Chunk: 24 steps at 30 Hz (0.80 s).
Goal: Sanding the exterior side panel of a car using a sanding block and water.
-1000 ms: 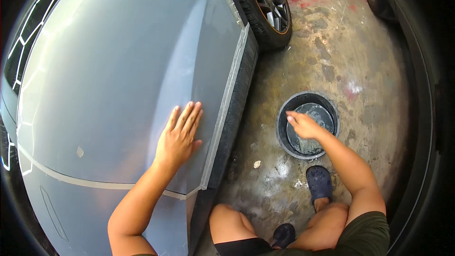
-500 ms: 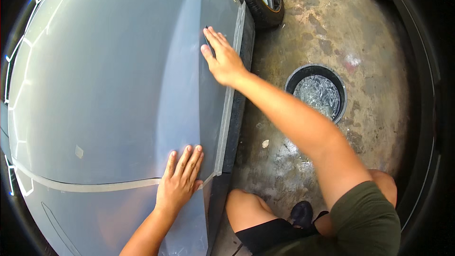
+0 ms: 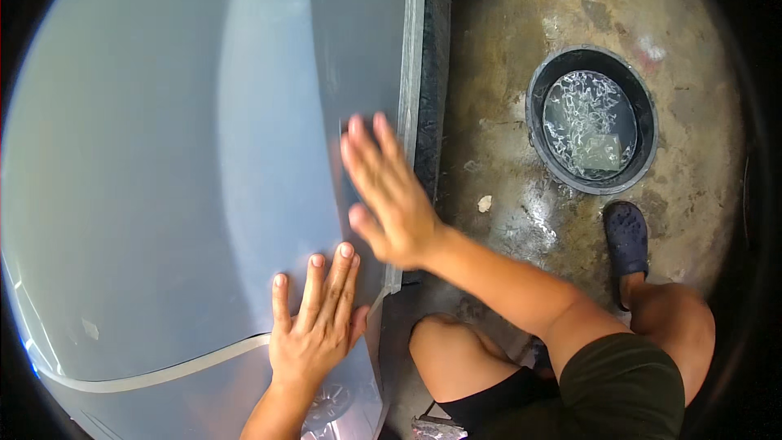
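Note:
A grey car body panel (image 3: 155, 163) takes up the left half, with a lighter band (image 3: 265, 114) running along it. Flat on its right part lies my right hand (image 3: 387, 195), fingers stretched and blurred by motion. A thin dark sheet (image 3: 343, 183) shows between its thumb and forefinger, pressed against the panel; most of it is hidden under the hand. My left hand (image 3: 314, 326) rests palm down, fingers a little apart, beside the panel seam, holding nothing. Pale tape (image 3: 175, 371) follows that seam, and a masking strip (image 3: 411, 41) lines the panel's right edge.
A round black tub (image 3: 538, 151) of water stands on the stained concrete floor (image 3: 497, 147) to the right; a pale square block (image 3: 601, 151) shows in the water. My dark clog (image 3: 626, 236) is just below the tub. A pale scrap (image 3: 485, 204) lies on the floor.
My right hand has come back along the panel, nearer to my left hand, with the dark sheet still under it. The view has shifted, so the wheel is almost out of sight.

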Motion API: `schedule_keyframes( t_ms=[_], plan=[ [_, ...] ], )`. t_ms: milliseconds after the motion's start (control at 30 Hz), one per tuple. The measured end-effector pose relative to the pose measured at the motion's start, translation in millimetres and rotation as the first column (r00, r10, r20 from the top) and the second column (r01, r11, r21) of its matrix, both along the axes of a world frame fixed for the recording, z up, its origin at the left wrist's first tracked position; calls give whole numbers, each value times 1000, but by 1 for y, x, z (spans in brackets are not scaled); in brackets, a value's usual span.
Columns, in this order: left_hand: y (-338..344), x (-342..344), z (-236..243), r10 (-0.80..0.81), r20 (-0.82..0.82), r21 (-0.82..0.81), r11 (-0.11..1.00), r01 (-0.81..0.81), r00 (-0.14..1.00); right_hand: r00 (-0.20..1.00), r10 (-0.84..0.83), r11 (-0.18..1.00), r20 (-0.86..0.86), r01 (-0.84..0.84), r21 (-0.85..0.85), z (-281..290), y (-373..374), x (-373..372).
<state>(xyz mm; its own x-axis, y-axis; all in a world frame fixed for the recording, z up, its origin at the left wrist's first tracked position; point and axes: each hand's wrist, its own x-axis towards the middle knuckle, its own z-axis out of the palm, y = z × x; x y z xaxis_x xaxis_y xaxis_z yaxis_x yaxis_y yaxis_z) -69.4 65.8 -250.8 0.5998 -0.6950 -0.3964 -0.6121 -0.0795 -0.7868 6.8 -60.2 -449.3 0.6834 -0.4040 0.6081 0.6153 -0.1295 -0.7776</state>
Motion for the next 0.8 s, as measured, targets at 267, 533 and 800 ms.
schedule_keyframes(
  t_ms=[267,533,800],
  plan=[
    [-1,0,8,-75,-162,-226,973,37,984,1000,-8,999,24,10,-53,0,-2,11],
    [12,-21,-9,-150,-279,-683,725,-86,948,989,139,983,-44,-143,-112,-24,45,-70],
    [-30,-101,-175,-614,-248,-939,-37,-341,749,984,177,982,29,-175,-72,-30,69,-79]
  ],
)
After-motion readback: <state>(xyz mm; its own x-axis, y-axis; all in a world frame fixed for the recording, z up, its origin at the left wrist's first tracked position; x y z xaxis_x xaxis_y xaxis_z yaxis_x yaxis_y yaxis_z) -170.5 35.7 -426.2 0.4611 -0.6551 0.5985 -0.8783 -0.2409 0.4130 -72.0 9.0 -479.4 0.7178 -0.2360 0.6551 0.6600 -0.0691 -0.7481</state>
